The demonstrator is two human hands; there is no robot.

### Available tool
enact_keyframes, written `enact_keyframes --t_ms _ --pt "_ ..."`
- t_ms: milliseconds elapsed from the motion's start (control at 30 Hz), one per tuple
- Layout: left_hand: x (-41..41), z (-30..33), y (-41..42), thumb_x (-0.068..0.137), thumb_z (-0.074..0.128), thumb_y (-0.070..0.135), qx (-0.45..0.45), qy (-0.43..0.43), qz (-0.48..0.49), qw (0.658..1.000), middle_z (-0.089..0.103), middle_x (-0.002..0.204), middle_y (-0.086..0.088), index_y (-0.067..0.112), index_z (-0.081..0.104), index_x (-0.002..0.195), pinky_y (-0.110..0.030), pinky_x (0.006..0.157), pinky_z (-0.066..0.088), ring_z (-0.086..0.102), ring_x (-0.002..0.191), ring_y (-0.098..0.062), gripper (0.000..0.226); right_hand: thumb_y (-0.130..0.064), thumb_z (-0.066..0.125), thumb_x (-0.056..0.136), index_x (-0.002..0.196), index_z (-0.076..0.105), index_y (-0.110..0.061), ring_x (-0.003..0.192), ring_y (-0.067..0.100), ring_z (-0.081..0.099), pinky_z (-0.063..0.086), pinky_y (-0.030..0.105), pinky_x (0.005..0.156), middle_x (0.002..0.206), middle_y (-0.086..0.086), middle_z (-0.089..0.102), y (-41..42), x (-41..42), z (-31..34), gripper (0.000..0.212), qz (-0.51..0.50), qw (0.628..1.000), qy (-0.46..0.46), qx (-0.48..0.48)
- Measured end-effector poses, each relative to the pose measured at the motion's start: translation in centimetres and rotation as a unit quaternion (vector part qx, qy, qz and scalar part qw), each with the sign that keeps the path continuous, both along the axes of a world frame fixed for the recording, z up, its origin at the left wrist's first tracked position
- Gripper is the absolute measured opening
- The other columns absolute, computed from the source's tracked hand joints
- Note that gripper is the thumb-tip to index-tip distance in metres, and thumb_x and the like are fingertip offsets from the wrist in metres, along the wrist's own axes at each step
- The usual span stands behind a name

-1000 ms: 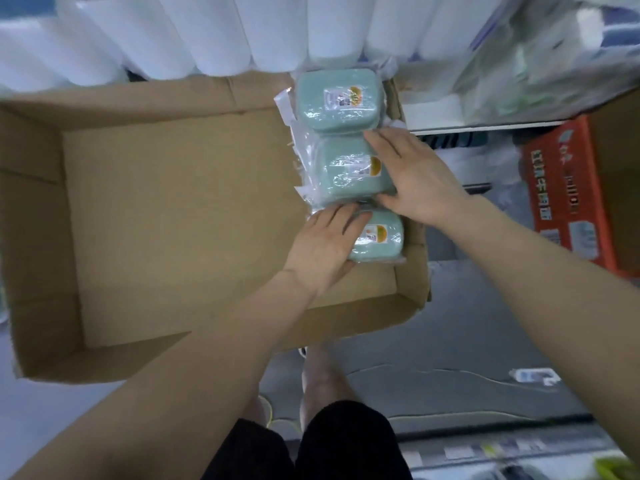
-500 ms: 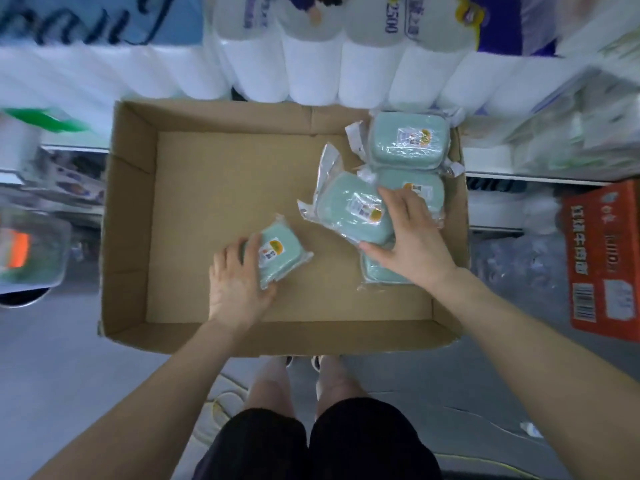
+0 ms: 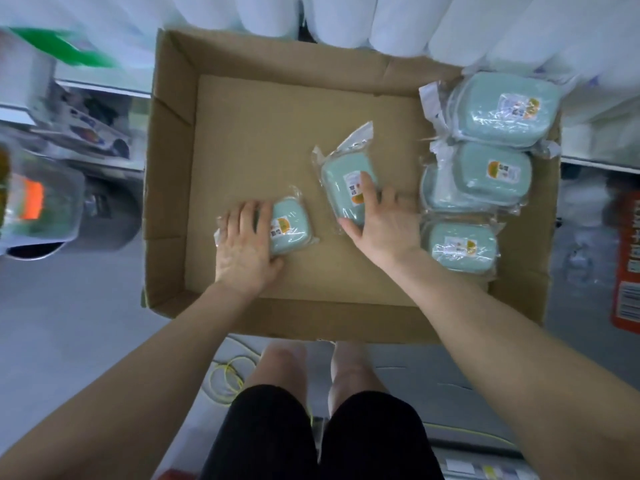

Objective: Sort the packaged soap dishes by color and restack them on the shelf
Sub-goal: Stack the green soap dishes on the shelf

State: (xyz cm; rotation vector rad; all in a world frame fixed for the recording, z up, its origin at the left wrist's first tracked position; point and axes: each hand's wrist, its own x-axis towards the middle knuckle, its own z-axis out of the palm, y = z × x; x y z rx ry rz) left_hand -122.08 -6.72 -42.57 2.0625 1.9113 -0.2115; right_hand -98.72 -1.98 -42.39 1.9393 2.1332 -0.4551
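— Five mint-green packaged soap dishes are in view, all inside the open cardboard box (image 3: 173, 174). Where do they sit?

— Three piles run down the box's right wall. The far pile (image 3: 502, 110) is up at the back corner, the middle pile (image 3: 485, 178) just in front of it, and the near soap dish (image 3: 462, 245) closest to the person. The far and middle piles look stacked, one dish over another, though how many I cannot tell through the clear wrap.

— And the other two?

— Loose on the box floor, apart from the piles. The central soap dish (image 3: 341, 181) lies tilted, its clear bag's flap pointing toward the back. The left soap dish (image 3: 289, 225) lies flat, nearer the front wall.

— The hands?

— The left hand (image 3: 246, 244) lies on the left soap dish, fingers laid over its left half and the thumb curled under its near edge, so it grips the pack. The right hand (image 3: 384, 220) is spread flat, the forefinger stretched across the central soap dish's label and the thumb at its near corner; the fingers are straight, pressing rather than curling round it.

— What surrounds the box?

— White paper rolls (image 3: 346, 19) in wrap stand along the back. An orange-red carton (image 3: 627, 265) sits at the right edge, and a yellow-green cord (image 3: 225, 379) loops on the grey floor beside the person's knees, below black shorts (image 3: 311, 434)
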Motion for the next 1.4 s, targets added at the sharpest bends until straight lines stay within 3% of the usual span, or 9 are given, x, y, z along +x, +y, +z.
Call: enact_keyframes --t_ms 100,167,267,333,433,533,700,867,1400 --pt "-0.3 -0.2 0.5 0.062 0.079 0.039 0.015 -0.009 -0.015 1.0 0.045 0.134 -0.017 0.01 0.036 0.143 -0.051 0.109 0.03 0.043 0.124 -0.04 0.096 -0.018 0.062 0.085 0.132 0.051 -0.01 0.077 0.036 0.06 0.049 0.037 0.053 0.094 0.015 0.061 0.2 0.5 0.9 0.05 0.064 0.995 0.024 0.069" --pt "-0.3 -0.1 0.8 0.06 0.083 0.039 0.02 -0.001 -0.017 1.0 0.051 0.126 -0.015 0.011 0.041 0.141 -0.049 0.102 0.038 0.05 0.114 -0.038 0.095 0.004 0.053 0.074 0.14 0.046 -0.018 0.102 0.037 0.057 0.053 0.045 0.072 0.119 0.011 0.058 1.6 1.3 1.0 0.07 0.16 0.985 0.02 0.07" --pt "-0.6 0.1 1.3 0.056 0.087 0.04 0.026 0.009 -0.031 0.999 0.056 0.119 -0.012 0.011 0.046 0.136 -0.044 0.096 0.042 0.054 0.107 -0.035 0.094 0.004 0.036 0.083 0.155 0.017 -0.031 0.148 0.034 0.016 0.03 0.048 0.113 0.163 0.001 0.017 4.1 1.3 1.8 0.083 0.357 0.933 -0.038 0.007" --pt "-0.8 0.2 1.4 0.058 0.086 0.04 0.016 0.014 -0.038 0.999 0.055 0.121 -0.009 0.013 0.046 0.136 -0.042 0.096 0.041 0.053 0.111 -0.032 0.092 0.0 0.043 0.091 0.157 0.002 -0.033 0.151 0.03 -0.009 0.011 0.045 0.122 0.164 -0.003 -0.008 5.1 1.0 1.6 0.083 0.424 0.901 -0.086 -0.033" --pt "-1.3 0.6 1.2 0.063 0.083 0.04 0.0 0.008 -0.033 0.999 0.052 0.127 -0.008 0.015 0.042 0.139 -0.041 0.1 0.037 0.05 0.115 -0.031 0.09 -0.002 0.049 0.092 0.156 0.003 -0.026 0.149 0.029 -0.017 0.005 0.043 0.123 0.163 -0.002 -0.015 5.7 0.4 1.4 0.083 0.471 0.873 -0.124 -0.023" --pt "-1.6 1.1 0.8 0.067 0.08 0.04 -0.017 0.009 -0.01 1.0 0.049 0.13 -0.008 0.015 0.036 0.141 -0.042 0.104 0.032 0.046 0.118 -0.032 0.09 -0.004 0.054 0.091 0.156 0.01 -0.016 0.151 0.03 -0.006 0.006 0.042 0.123 0.165 0.006 0.001 5.4 0.8 0.8 0.079 0.46 0.879 -0.124 0.011" --pt "-1.5 4.1 -0.4 0.07 0.077 0.037 0.021 0.007 0.035 0.999 0.05 0.126 -0.013 0.011 0.037 0.14 -0.042 0.102 0.034 0.047 0.115 -0.035 0.085 -0.022 0.084 0.063 0.14 0.041 -0.001 0.137 0.037 0.038 0.027 0.046 0.117 0.139 0.019 0.047 3.7 2.1 3.2 0.09 0.35 0.933 -0.049 0.067" --pt "-0.7 9.7 0.0 0.068 0.077 0.036 0.105 -0.029 0.077 0.991 0.049 0.118 -0.015 0.009 0.041 0.13 -0.044 0.092 0.042 0.052 0.106 -0.036 0.077 -0.046 0.076 0.067 0.14 0.04 -0.001 0.126 0.039 0.045 0.029 0.049 0.114 0.131 0.021 0.049 4.0 4.1 10.8 0.093 0.323 0.931 -0.018 0.169" --pt "-2.4 35.2 8.9 0.068 0.066 0.042 0.425 -0.085 0.002 0.901 0.052 0.124 -0.016 0.01 0.047 0.134 -0.043 0.101 0.038 0.049 0.112 -0.035 0.075 -0.06 0.055 0.07 0.147 0.037 -0.009 0.1 0.038 0.05 0.037 0.047 0.091 0.116 0.022 0.051 9.2 4.0 38.1 0.094 0.271 0.849 0.02 0.453"
